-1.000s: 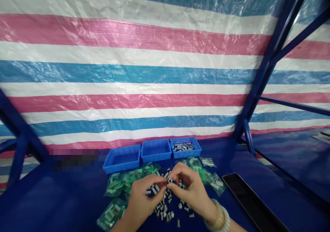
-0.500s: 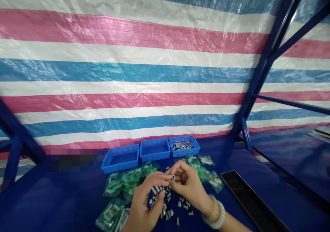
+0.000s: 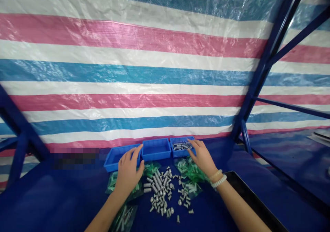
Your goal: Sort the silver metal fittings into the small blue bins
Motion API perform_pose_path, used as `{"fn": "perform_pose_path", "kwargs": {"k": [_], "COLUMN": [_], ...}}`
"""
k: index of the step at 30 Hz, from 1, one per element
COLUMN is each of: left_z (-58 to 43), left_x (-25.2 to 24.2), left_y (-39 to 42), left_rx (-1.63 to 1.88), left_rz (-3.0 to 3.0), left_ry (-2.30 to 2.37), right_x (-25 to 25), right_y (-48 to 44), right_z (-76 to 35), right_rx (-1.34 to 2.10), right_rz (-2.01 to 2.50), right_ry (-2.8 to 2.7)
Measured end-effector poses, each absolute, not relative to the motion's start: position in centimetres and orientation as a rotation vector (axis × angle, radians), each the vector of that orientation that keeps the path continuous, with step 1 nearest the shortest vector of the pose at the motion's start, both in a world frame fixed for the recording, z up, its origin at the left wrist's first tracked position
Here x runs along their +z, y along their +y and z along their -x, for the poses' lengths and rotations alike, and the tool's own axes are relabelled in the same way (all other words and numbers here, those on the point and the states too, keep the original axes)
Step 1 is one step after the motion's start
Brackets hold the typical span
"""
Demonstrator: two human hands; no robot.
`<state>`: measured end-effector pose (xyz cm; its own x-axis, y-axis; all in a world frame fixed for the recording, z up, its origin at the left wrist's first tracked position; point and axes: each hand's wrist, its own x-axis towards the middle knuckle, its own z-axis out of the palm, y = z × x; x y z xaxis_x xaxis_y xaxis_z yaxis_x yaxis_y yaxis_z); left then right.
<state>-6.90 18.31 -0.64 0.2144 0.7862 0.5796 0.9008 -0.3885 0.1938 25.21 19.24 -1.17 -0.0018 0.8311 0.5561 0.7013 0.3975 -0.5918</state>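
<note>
R hand [image 3: 203, 157], nearer than L hand [image 3: 128, 172], both w/ fingers wide, has loose metal pcs [image 3: 179, 146], axes mixed, in a blue bin [image 3: 184, 153] at abt 10 o'clock.

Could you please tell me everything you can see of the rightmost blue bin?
The rightmost blue bin is a shallow, open-topped rectangular tray that looks like plastic. It stands upright on the dark blue surface, at the right end of a row of three, close beside the middle bin. Small silvery, metal-looking pieces lie jumbled inside. The right hand, fingers spread, covers part of its right end; whether it touches the bin is hard to tell.
</note>
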Motion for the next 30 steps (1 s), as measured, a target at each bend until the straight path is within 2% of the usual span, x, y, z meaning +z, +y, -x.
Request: {"fn": "perform_pose_path", "kwargs": {"k": [2,5,14,25,30], "left_z": [7.0,6.9,7.2,7.5,7.2], "left_x": [-1.3,-1.8,-1.6,-0.3,2.4], "left_y": [18.6,18.8,19.4,18.4,16.8], "left_rx": [-0.684,-0.518,-0.496,-0.600,-0.331], "left_rz": [2.219,2.250,2.354,2.369,2.873], "left_ry": [-1.692,-1.680,-1.628,-1.565,-1.296], "right_x": [-1.8,-2.6,-3.2,-2.5,-1.8], "right_y": [18.9,18.6,18.8,17.6,16.5], "right_z": [-24.8,-23.8,-23.3,-23.5,-21.9], "right_rx": [0.104,0.035,-0.083,-0.059,0.008], "right_rz": [1.406,1.464,1.504,1.399,1.271], "right_ry": [-1.838,-1.971,-2.124,-2.029,-2.028]}}
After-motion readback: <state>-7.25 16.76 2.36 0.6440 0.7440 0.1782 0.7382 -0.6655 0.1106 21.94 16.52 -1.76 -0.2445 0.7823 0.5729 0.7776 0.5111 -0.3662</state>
